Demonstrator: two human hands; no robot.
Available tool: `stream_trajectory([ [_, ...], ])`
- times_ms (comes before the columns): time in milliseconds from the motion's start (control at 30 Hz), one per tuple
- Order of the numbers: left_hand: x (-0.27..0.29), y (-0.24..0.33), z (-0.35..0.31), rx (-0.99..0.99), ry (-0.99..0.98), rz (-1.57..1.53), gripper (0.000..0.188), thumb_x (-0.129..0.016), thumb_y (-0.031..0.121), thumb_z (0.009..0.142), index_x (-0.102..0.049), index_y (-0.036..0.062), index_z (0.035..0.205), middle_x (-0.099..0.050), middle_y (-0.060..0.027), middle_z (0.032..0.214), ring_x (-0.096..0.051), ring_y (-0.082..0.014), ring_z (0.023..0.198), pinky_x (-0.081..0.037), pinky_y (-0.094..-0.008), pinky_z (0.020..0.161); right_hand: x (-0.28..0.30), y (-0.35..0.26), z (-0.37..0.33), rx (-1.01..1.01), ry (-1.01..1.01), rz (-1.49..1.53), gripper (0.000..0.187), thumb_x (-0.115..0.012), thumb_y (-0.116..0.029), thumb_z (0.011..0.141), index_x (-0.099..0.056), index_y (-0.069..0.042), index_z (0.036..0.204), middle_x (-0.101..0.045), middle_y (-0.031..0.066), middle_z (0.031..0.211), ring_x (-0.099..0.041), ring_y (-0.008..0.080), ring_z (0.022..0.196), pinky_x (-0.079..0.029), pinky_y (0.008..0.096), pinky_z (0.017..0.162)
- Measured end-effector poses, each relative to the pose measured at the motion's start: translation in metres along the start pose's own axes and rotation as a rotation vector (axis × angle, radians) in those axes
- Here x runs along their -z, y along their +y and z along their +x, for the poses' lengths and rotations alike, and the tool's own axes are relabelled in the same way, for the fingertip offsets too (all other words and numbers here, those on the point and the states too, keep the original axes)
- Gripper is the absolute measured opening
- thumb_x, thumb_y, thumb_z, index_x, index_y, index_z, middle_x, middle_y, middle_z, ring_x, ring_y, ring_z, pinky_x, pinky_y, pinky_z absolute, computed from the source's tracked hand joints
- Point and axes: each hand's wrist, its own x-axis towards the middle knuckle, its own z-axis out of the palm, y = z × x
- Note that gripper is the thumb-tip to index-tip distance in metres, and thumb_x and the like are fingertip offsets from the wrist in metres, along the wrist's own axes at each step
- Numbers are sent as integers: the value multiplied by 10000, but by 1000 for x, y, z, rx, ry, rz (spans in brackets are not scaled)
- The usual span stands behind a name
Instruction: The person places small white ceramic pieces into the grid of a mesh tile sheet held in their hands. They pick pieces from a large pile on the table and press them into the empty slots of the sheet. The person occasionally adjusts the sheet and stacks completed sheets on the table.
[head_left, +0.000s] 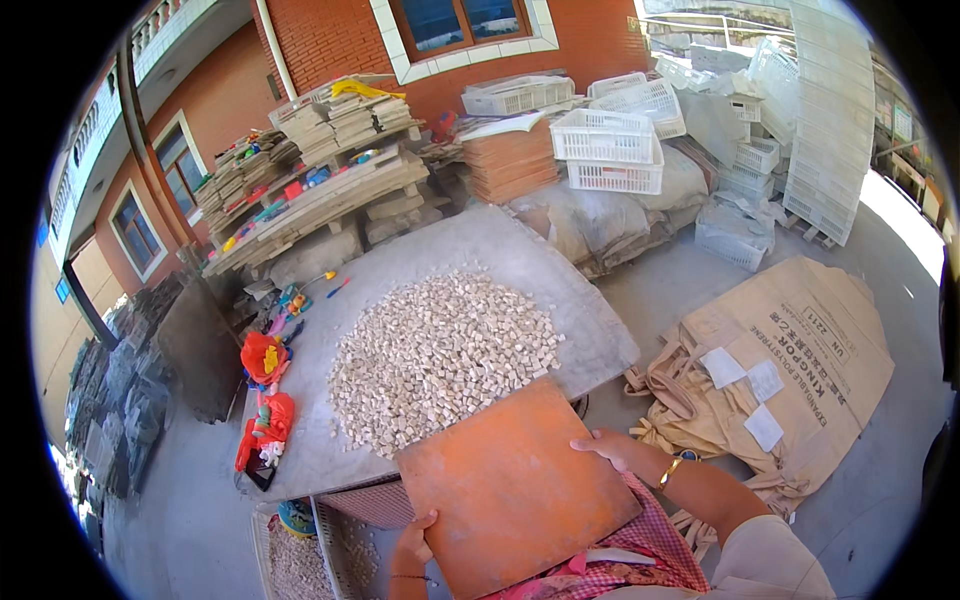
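Observation:
A flat, square orange board [520, 490] is held in front of my body, tilted, its far corner reaching the near edge of the heap. My left hand [414, 542] grips its left edge, thumb on top. On the opposite edge, my right hand [605, 449] has its thumb over the surface and its other fingers mostly hidden. Beyond the board, a heap of small pale chips, like stone cubes [440, 350], covers the middle of a grey tabletop [590, 340].
Toys and red plastic bags [268, 415] line the table's left edge. Below its near edge stands a white crate [328, 550] beside more chips. A large tan sack [800, 350] lies right on the floor. Stacked orange boards [510, 165] and white baskets [610, 150] stand behind.

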Motion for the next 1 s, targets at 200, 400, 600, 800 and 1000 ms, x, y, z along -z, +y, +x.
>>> stream_trajectory([
  [200, 20, -26, 4, -101, 96, 59, 528, -618, 121, 867, -423, -42, 1330, -547, -168, 1282, -536, -313, 1157, -440, -442, 998, 0, 17, -5, 131, 182, -118, 405, -708, -191, 840, -599, 48, 1148, -654, 158, 1105, -651, 252, 955, -523, 386, 838],
  [400, -3, -27, -23, -104, -7, -46, 464, -641, 103, 846, -492, -28, 1266, -593, -141, 1210, -582, -266, 1078, -458, -395, 965, -13, -5, -35, 6, 199, -71, 362, -699, -174, 843, -618, 36, 1127, -663, 128, 1084, -639, 213, 964, -502, 348, 848],
  [600, -68, 59, -75, -702, -49, 133, 379, -688, 106, 829, -578, -25, 1167, -648, -100, 1102, -606, -191, 1017, -480, -340, 904, -43, -81, -72, 708, 91, -310, 296, -678, -143, 838, -628, 33, 1071, -653, 65, 980, -569, 99, 872, -471, 270, 797],
  [800, -109, 110, -146, -584, -40, 328, 313, -603, 162, 905, -603, -18, 1161, -658, -111, 1129, -614, -191, 1058, -486, -341, 927, -66, -184, -167, 1082, -151, -1044, 319, -636, -194, 792, -662, -12, 1052, -674, 116, 1070, -610, 233, 1056, -442, 370, 962],
  [1000, -63, 45, -113, -1373, 38, 1734, 436, -507, 122, 825, -585, 153, 1253, -591, -83, 1250, -579, -263, 1138, -475, -397, 975, -17, -83, -103, 1284, 73, -1590, 355, -562, -236, 833, -638, -120, 1161, -634, 87, 1194, -588, 235, 1146, -364, 457, 1056],
])
